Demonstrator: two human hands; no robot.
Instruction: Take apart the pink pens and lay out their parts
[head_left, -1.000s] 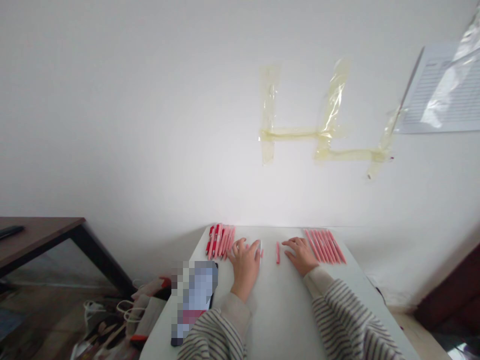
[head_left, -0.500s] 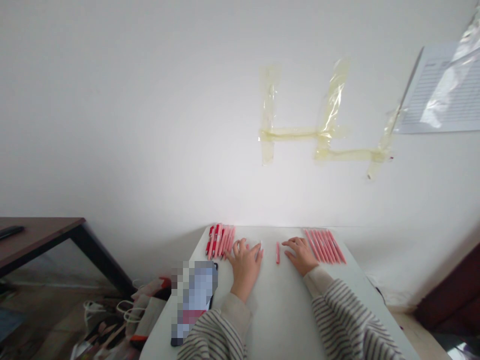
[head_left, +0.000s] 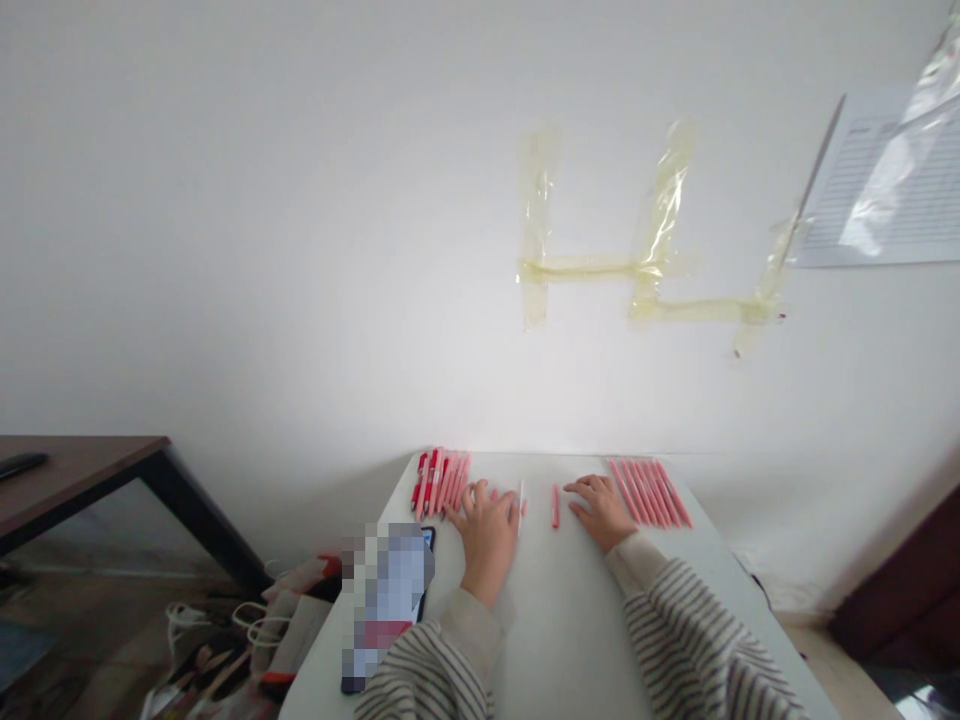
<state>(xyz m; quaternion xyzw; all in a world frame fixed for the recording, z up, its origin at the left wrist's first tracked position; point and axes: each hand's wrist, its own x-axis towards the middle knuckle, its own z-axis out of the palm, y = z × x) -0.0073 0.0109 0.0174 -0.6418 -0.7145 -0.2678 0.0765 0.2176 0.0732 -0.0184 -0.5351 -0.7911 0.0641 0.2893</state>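
My left hand (head_left: 487, 540) rests on the white table (head_left: 566, 620), fingers spread and open. Right beside its index finger lies a thin white refill-like stick (head_left: 521, 505), with a small pink piece (head_left: 525, 508) by it. Another bit of pink shows behind the fingers, partly hidden. To the right, a short pink pen barrel (head_left: 556, 508) points away from me. My right hand (head_left: 604, 513) lies just right of that barrel, fingers stretched out and apart from it. A row of pink pens (head_left: 651, 493) sits beyond the right hand; pink and red pens (head_left: 441, 482) are grouped at the left.
A phone (head_left: 390, 600), its screen blurred, lies along the table's left edge. The white wall (head_left: 337, 250) rises directly behind the table. Bags and cables (head_left: 262, 640) are heaped on the floor at left, near a brown desk (head_left: 82, 470).
My left hand has shifted slightly left, away from the thin white stick, which now shows more fully. My right hand and the pink barrel look unmoved.
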